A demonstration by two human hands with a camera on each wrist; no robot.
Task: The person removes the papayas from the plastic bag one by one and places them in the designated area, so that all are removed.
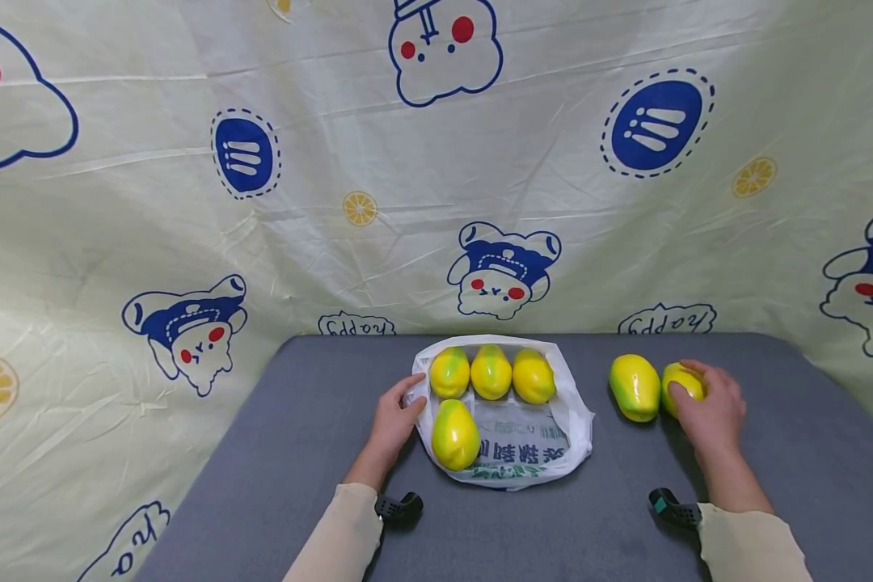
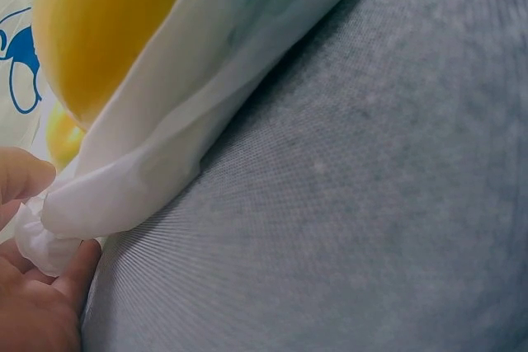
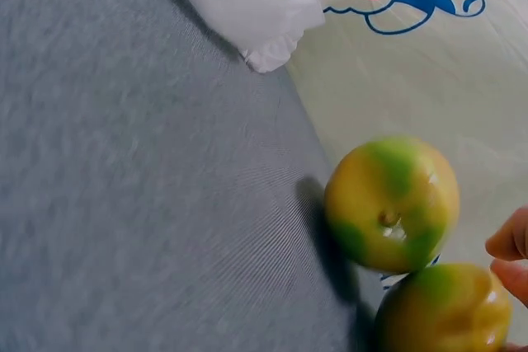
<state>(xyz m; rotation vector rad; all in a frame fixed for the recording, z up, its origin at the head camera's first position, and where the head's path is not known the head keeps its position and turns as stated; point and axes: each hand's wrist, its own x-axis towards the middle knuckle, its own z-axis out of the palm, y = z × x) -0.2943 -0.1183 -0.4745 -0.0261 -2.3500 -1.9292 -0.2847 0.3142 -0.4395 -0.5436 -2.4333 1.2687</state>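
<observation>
A white plastic bag [image 1: 580, 432] lies with its mouth spread wide. Inside sit several glossy yellow-green papayas [image 1: 491, 373], with a row along the far side and one papaya [image 1: 456, 435] at the near left. My left hand [image 1: 395, 414] pinches the bag's left rim; in the left wrist view the thumb [image 2: 29, 175] is above the folded plastic and fingers are below. To the right of the bag, my right hand [image 1: 716, 408] grips a papaya [image 1: 687, 378], partly covered by the hand. Another papaya [image 1: 634, 388] lies close on its left.
Everything lies on a grey cloth-covered table [image 1: 320, 404]. A pale curtain [image 1: 407, 267] printed with cartoon figures hangs behind its far edge. Each wrist wears a black band, seen at the left [image 1: 400, 508] and right [image 1: 672, 509].
</observation>
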